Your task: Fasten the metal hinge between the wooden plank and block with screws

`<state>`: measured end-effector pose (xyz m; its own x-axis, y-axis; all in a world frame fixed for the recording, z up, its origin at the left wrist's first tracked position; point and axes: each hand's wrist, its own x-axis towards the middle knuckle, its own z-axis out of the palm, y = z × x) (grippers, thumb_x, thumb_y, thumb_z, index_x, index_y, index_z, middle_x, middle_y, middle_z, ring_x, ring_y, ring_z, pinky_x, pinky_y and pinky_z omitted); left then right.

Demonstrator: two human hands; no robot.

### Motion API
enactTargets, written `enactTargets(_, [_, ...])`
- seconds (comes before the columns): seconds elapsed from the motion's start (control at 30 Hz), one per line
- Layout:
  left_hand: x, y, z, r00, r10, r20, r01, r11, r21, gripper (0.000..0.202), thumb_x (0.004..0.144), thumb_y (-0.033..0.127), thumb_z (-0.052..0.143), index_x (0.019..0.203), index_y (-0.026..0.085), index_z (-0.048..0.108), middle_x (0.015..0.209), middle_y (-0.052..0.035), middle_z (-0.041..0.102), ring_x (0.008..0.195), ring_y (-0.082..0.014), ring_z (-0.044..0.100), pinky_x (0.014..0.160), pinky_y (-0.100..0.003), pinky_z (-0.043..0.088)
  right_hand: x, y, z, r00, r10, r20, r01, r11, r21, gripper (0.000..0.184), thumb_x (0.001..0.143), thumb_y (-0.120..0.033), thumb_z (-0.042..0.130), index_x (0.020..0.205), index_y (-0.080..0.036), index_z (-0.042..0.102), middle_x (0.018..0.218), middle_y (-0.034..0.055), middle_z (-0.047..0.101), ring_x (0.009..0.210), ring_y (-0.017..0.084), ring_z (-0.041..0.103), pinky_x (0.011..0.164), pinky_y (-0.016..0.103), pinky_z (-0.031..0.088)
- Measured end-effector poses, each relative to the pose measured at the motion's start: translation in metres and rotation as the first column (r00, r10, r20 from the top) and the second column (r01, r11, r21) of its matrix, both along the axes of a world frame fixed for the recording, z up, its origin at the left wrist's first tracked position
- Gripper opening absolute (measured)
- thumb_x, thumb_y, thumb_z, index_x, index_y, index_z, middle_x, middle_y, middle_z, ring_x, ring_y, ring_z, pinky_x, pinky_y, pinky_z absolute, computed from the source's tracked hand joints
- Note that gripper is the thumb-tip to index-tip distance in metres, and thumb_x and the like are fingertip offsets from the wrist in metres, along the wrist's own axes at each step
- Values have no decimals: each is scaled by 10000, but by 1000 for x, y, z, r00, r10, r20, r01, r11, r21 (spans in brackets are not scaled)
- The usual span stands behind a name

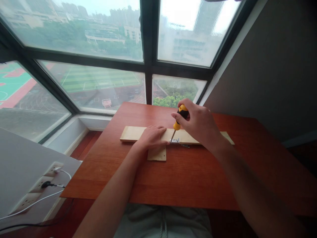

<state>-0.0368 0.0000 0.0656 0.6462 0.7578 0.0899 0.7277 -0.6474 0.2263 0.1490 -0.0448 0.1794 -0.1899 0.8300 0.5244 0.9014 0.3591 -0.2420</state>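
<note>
My right hand [195,120] is closed around the yellow and black handle of a screwdriver [182,114]. Its shaft slants down to a small silver metal bracket [174,141] at the near edge of a long pale wooden board [132,134]. Across that board rests my left hand [153,136], fingers toward the far edge and thumb beside the bracket, holding it against the table. A shorter wooden piece [157,154] with a small hole sticks out from under the board toward me. Whether a screw sits under the screwdriver tip is too small to tell.
Loose screws [185,145] lie just right of the bracket. Another pale wooden piece [227,137] shows at the board's right end. The reddish-brown table [188,178] stands by large windows [99,79]. Wall sockets [41,183] with plugged-in cables are at the lower left.
</note>
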Motion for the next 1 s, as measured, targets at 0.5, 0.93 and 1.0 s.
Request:
enactTargets(0.5, [0, 1, -2, 1000, 7, -3, -7, 1000, -6, 493, 805, 625, 592, 1109, 237, 594, 1123, -69, 680, 1049, -278, 630, 836, -348, 460, 9, -2, 5, 942, 218, -254, -260, 955, -145, 250, 878, -330, 584, 1106, -230, 576, 881, 20, 662, 724, 168, 612, 660, 293, 459])
enactTargets(0.93, [-1, 2, -8, 999, -5, 35, 4, 1000, 19, 522, 828, 602, 587, 1200, 236, 577, 1197, -85, 669, 1142, -283, 599, 973, -382, 416, 3, 0, 7, 928, 263, -264, -314, 933, -175, 168, 904, -289, 493, 1052, -220, 534, 947, 34, 652, 796, 176, 614, 711, 305, 451])
enactTargets(1.0, [0, 0, -8, 999, -12, 34, 11, 999, 37, 503, 841, 589, 579, 1191, 227, 575, 1202, -88, 667, 1150, -282, 593, 984, -390, 401, 6, 1, 6, 902, 289, -322, -361, 912, -194, 218, 892, -255, 500, 1105, -218, 526, 980, 37, 666, 825, 180, 635, 744, 314, 470])
